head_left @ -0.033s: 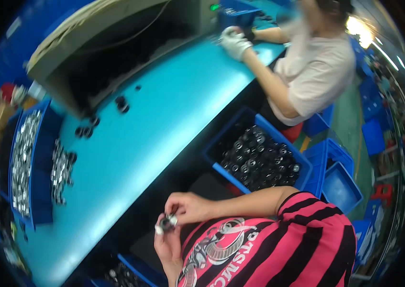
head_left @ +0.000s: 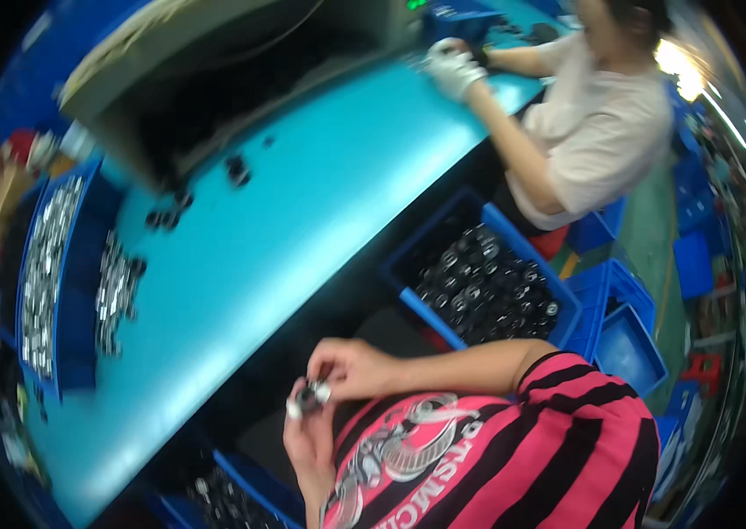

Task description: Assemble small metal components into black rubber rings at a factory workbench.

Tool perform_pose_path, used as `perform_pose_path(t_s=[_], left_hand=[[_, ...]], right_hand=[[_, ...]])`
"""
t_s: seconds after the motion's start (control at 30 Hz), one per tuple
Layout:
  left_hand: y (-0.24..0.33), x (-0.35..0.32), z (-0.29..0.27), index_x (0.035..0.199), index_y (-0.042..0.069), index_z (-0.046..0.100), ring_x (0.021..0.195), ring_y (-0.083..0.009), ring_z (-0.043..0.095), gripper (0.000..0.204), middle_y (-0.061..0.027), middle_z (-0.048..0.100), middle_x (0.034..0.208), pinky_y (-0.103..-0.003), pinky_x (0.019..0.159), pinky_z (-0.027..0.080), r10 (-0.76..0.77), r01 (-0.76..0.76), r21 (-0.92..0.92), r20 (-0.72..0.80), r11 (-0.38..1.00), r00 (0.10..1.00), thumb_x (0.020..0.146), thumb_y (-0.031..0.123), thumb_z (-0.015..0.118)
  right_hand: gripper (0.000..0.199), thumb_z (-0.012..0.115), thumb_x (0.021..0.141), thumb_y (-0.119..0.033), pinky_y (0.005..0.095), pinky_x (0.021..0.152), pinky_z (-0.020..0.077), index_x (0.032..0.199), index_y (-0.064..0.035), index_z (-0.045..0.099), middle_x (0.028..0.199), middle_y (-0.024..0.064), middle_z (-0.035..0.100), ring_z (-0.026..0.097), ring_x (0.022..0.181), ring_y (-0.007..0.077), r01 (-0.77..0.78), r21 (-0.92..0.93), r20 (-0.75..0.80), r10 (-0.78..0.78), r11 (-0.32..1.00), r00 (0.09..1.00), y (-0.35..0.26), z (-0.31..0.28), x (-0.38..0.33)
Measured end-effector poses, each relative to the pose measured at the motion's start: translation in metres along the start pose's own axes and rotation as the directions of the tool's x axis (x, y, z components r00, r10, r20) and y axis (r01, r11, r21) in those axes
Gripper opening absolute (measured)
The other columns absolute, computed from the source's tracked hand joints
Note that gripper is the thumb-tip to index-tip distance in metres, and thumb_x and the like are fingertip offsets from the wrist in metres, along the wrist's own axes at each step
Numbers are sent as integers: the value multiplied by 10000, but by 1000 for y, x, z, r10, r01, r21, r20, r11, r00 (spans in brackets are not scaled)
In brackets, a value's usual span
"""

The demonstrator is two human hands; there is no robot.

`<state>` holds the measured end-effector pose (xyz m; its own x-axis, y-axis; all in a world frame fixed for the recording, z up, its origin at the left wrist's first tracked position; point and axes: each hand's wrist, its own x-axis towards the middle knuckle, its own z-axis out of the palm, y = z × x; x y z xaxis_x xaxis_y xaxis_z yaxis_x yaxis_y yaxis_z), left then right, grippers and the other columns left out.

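My right hand reaches in from the right, its thumb and fingers pinched on a small black-and-silver round part. From below, my left hand grips the same part between thumb and fingers; a white covering shows on one fingertip. Both hands meet in front of my striped shirt, just off the near edge of the turquoise bench. Fingers and blur hide much of the part.
Silver pieces fill a blue bin on the bench's left, with more piled beside it. Loose black parts lie near a grey hooded box. A crate of black parts stands at right. Across the bench, a gloved co-worker handles something.
The whole view has shifted a little, so the bench and co-worker sit slightly farther right. My hands stay together on the small part, slightly higher in the picture.
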<state>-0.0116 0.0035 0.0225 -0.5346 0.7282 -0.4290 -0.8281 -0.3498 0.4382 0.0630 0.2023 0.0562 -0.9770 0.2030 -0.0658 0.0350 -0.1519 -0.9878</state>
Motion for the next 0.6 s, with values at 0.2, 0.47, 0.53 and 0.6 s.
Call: perform_pose_path(t_s=[0.2, 0.47, 0.53, 0.6], left_hand=[[0, -8, -1, 1443, -6, 514, 1171, -273, 632, 512, -152, 624, 1330, -425, 975, 550, 10, -2, -67, 118, 998, 993, 1047, 309, 587], [1, -11, 13, 1449, -20, 507, 1154, -266, 646, 516, -145, 641, 1290, -415, 981, 550, 59, -57, -26, 83, 998, 995, 1056, 304, 586], [2, -10, 16, 1448, -20, 508, 1161, -263, 646, 515, -144, 644, 1287, -415, 991, 547, 59, -58, -17, 86, 998, 995, 1059, 309, 583], [5, -9, 22, 1443, -21, 514, 1158, -258, 647, 507, -139, 648, 1282, -415, 998, 546, 70, -71, 9, 101, 997, 992, 1066, 312, 573]], right_hand=[[427, 824, 821, -28, 281, 858, 561, 1196, -30, 619, 1119, 56, 654, 660, 1007, 126, 25, -76, -41, -28, 997, 999, -10, 3, -2], [395, 843, 777, -80, 279, 788, 561, 1132, -37, 676, 1054, 65, 700, 685, 895, 147, 142, -350, -1, -152, 926, 988, -18, 10, 4], [374, 836, 782, -76, 283, 782, 563, 1120, -35, 682, 1053, 68, 705, 685, 892, 150, 163, -387, 27, -165, 908, 986, -23, 11, 5], [346, 823, 794, -69, 289, 775, 566, 1111, -35, 688, 1056, 70, 710, 689, 892, 152, 190, -414, 52, -185, 890, 981, -26, 13, 6]])
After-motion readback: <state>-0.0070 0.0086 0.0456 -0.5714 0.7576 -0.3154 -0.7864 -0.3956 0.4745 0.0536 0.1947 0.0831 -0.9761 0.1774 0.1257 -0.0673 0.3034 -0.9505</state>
